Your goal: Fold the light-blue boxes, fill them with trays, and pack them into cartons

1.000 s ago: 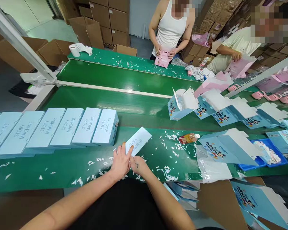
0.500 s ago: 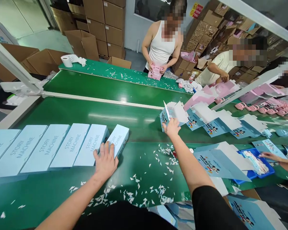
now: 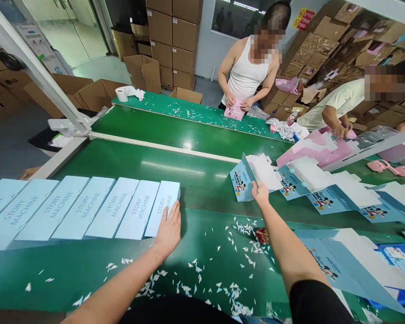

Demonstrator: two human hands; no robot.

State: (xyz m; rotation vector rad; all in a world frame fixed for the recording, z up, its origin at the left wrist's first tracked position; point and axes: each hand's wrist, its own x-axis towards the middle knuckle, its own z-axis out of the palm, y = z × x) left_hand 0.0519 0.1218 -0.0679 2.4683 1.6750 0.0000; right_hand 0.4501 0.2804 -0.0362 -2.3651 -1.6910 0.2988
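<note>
The left hand (image 3: 168, 231) lies flat, fingers straight and together, against the end of the last pale blue cardboard box lettered STORY MACHINE (image 3: 162, 208), at the right end of a row on the green conveyor belt (image 3: 189, 173). The right hand (image 3: 260, 194), stretched well forward, pinches the white flap of an open blue cartoon-printed cardboard carton (image 3: 239, 183) standing on the belt. White paper scraps (image 3: 236, 292) litter the near edge. Opposite, 2 others work: a person in a white vest (image 3: 246, 74) and a person in a cream shirt (image 3: 337, 101).

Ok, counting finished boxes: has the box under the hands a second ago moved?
Yes, leftward. It lay tilted, apart from the row of STORY MACHINE boxes; now the box sits flush at the row's right end, left hand against it.
</note>
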